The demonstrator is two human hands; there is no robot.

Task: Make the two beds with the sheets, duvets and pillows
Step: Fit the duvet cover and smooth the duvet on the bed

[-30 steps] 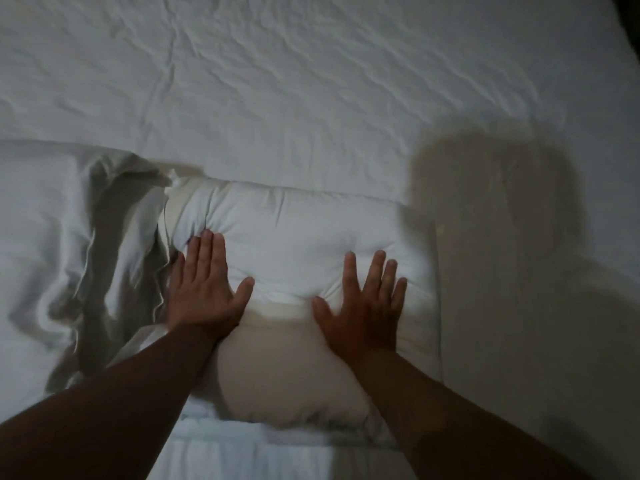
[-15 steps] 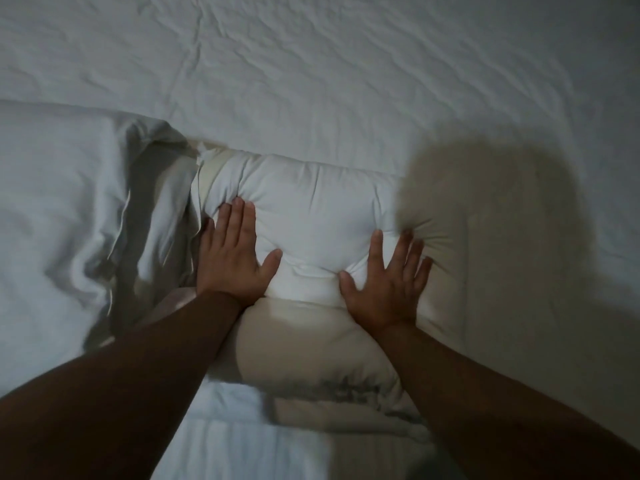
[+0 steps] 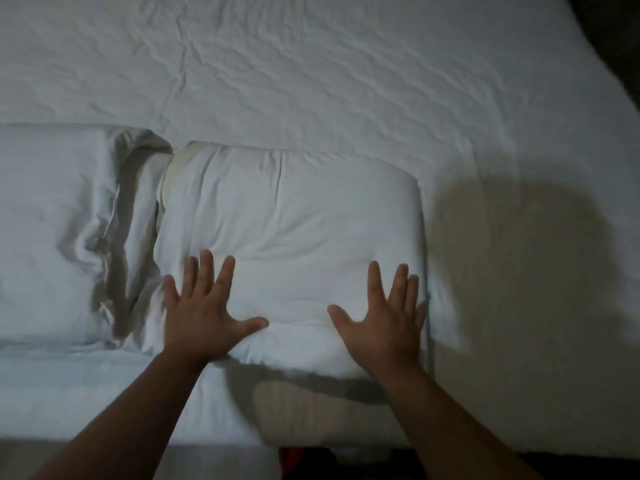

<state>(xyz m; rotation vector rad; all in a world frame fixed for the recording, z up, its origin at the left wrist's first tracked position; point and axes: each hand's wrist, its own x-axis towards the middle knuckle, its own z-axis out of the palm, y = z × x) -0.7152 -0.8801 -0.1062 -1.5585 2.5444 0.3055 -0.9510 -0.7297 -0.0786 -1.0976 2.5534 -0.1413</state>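
Pressing flat on the pillow's (image 3: pixel 294 220) near part with left hand (image 3: pixel 204 317) and right hand (image 3: pixel 384 327), fingers (image 3: pixel 206 271) spread apart, gripping nothing. Lies across the bed (image 3: pixel 346 81), long axis left to right, mostly beyond both hands.

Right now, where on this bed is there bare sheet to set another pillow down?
Widest patch: the wrinkled sheet beyond both pillows, up to the far edge. Another, shadowed, lies right of the pillow that the left hand and right hand rest on. Crowded on the left, where the other pillow lies bunched against it.
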